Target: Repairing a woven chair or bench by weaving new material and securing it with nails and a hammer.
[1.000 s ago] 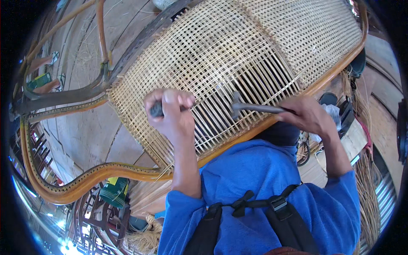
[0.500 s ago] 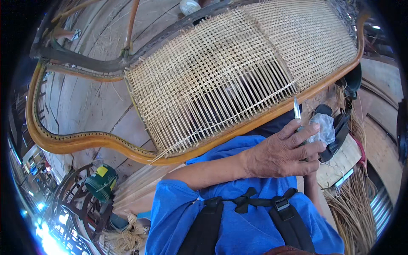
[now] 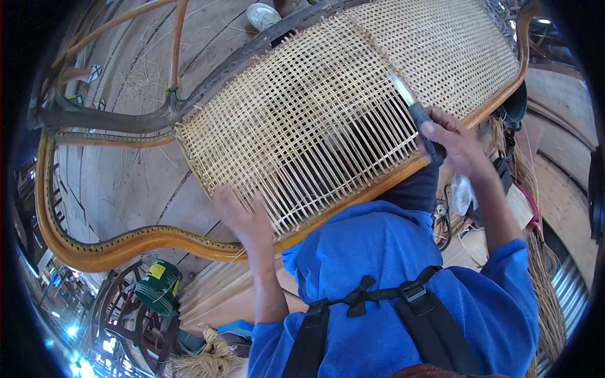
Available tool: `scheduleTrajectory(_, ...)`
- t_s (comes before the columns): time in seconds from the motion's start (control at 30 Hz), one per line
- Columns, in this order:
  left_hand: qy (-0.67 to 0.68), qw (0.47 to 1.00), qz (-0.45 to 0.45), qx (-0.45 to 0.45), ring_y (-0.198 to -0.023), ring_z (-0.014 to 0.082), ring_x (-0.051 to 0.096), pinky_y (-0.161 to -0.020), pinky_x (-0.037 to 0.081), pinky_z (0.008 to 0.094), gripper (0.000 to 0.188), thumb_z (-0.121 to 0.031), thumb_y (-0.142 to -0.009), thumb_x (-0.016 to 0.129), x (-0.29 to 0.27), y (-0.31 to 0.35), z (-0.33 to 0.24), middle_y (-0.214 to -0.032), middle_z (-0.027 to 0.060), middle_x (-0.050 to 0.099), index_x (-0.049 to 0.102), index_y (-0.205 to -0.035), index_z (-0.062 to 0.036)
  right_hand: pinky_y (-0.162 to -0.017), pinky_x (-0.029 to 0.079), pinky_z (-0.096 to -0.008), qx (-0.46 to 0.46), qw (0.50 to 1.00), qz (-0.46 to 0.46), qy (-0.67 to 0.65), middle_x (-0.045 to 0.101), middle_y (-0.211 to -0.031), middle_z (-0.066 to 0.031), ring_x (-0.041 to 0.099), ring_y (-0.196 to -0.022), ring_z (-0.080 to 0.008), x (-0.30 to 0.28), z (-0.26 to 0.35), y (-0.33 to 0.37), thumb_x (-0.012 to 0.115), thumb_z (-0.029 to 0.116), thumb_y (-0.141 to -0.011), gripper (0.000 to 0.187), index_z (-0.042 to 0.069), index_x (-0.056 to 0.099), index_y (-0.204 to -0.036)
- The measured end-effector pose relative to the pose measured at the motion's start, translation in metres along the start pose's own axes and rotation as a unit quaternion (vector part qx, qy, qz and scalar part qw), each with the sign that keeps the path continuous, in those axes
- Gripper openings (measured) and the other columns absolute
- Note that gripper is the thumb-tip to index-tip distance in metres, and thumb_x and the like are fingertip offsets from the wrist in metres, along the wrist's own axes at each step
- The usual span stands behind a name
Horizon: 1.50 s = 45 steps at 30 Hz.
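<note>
The woven panel (image 3: 283,82) is lying across the wooden frame (image 3: 151,238), at about 12 o'clock and reaching down toward the middle. Most of it, on the far side, is showing a close weave with strands crossing both ways. The part nearer the person is looking less complete: a gappy band (image 3: 315,179) is running along the front rail (image 3: 372,193), with long strands mostly going one way and only a few crossing them close to the rail. That band is seeming the main portion left. Beyond the seam (image 3: 372,44), at 1 o'clock, a second panel (image 3: 441,47) is looking fully filled in. Short strand ends (image 3: 255,60) are poking up along the far edge, apparently untrimmed. At 9 o'clock, the frame's curved end is showing its row of small holes with no weave attached.

The right hand (image 3: 457,142), at 2 o'clock, is wrapping its fingers tightly around the handle of a knife (image 3: 421,120); the blade is pointing toward 11 o'clock over the panel near the seam, and whether it is touching is hard to tell. The left hand (image 3: 242,220), at 8 o'clock, is spreading its fingers, blurred, over the panel's near corner, holding nothing visible; contact is staying unclear.
</note>
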<state>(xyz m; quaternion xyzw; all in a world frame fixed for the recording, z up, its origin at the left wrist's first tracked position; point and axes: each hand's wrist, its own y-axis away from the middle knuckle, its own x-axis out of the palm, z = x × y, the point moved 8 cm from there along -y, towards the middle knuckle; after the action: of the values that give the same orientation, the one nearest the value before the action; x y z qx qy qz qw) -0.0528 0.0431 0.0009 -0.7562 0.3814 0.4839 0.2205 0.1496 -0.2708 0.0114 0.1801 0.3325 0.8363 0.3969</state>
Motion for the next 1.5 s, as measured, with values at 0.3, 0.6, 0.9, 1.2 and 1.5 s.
scheduleTrajectory(0.3,0.216,0.920,-0.033,-0.325,-0.095,0.0221,0.053,-0.087,0.039,0.0311,0.035,-0.011,-0.086,0.052,0.009,0.005,0.102,-0.106,0.0165,0.053,0.042,-0.113,0.0094,-0.059,0.043,-0.0383,0.010,0.788,0.225,0.573,0.057,-0.067,-0.0130,0.057,-0.063,-0.0279,0.037,0.031,-0.056,0.058,0.024,-0.076,0.022,0.005,0.061,-0.087)
scheduleTrajectory(0.6,0.120,0.941,-0.078,-0.307,-0.084,0.0197,0.055,-0.076,0.043,0.0304,0.019,-0.007,-0.085,0.047,-0.012,0.014,0.115,-0.089,0.0121,0.060,0.056,-0.101,0.0013,-0.059,0.043,-0.0354,-0.100,0.800,0.103,0.582,0.055,-0.070,-0.0138,0.054,-0.064,-0.0266,0.039,0.052,-0.080,0.054,0.024,-0.080,0.024,0.001,0.056,-0.078)
scheduleTrajectory(0.9,0.029,0.979,-0.063,-0.192,-0.106,0.0335,0.048,-0.089,0.040,0.0384,0.038,0.004,-0.082,0.040,-0.025,0.028,0.085,-0.117,0.0231,0.044,0.038,-0.120,0.0058,-0.044,0.034,-0.0182,-0.016,0.984,0.155,0.091,0.046,-0.066,0.0011,0.042,-0.051,-0.0038,0.169,-0.016,-0.045,0.054,0.016,-0.082,0.028,0.004,0.050,-0.106)
scheduleTrajectory(1.2,0.069,0.982,-0.106,-0.142,-0.102,0.0379,0.050,-0.087,0.041,0.0403,0.036,0.003,-0.081,0.042,-0.032,0.031,0.088,-0.113,0.0254,0.047,0.043,-0.117,0.0071,-0.036,0.034,-0.0215,0.099,0.954,0.280,-0.044,0.049,-0.060,-0.0009,0.042,-0.040,-0.0082,0.307,-0.064,-0.039,0.048,0.031,-0.087,0.028,0.003,0.051,-0.091)
scheduleTrajectory(1.5,0.112,0.970,-0.113,-0.184,-0.089,0.0344,0.057,-0.079,0.044,0.0387,0.021,-0.003,-0.081,0.047,-0.031,0.025,0.102,-0.094,0.0214,0.058,0.056,-0.098,0.0056,-0.031,0.035,-0.0259,0.186,0.940,0.285,-0.019,0.052,-0.059,-0.0015,0.047,-0.040,-0.0117,0.340,-0.071,-0.038,0.043,0.034,-0.088,0.027,0.008,0.050,-0.082)
